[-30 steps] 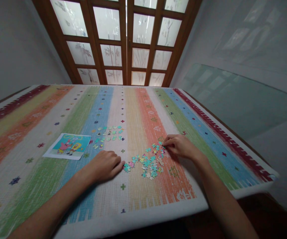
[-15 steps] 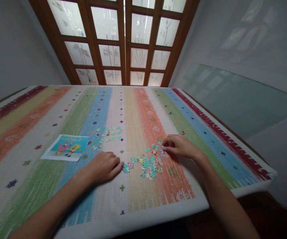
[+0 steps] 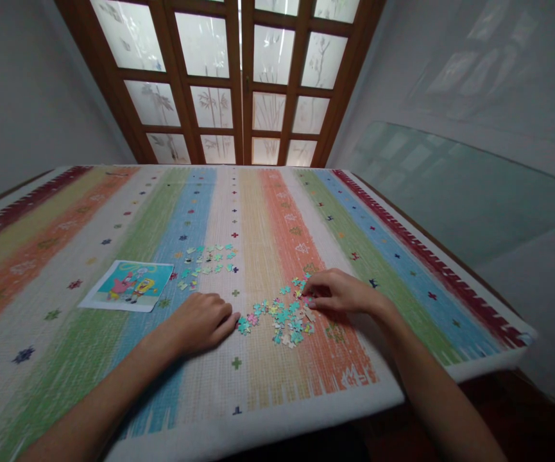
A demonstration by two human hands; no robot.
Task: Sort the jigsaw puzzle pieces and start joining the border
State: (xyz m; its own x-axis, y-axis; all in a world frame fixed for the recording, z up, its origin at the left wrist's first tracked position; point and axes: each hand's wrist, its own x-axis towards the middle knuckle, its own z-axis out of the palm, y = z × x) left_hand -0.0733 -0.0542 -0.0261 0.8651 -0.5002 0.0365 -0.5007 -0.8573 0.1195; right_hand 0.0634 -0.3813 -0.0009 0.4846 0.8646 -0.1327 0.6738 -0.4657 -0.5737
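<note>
A loose heap of small teal and pink puzzle pieces (image 3: 284, 317) lies on the striped tablecloth (image 3: 267, 218) in front of me. My right hand (image 3: 339, 293) rests at the heap's right edge, fingers curled, fingertips pressed on the pieces. My left hand (image 3: 203, 323) lies palm down at the heap's left edge, fingers bent, fingertips close to the leftmost pieces. A second, flatter spread of pieces (image 3: 207, 258) lies farther back. A printed cartoon picture card (image 3: 130, 284) sits to the left.
The table's front edge (image 3: 277, 420) is near my body and its right edge (image 3: 450, 269) drops off. A glass sheet (image 3: 455, 192) leans on the right wall. Wooden doors with frosted panes (image 3: 239, 83) stand behind the table.
My right hand has slid a little left and toward me over the heap's right edge. My left hand has stayed in place.
</note>
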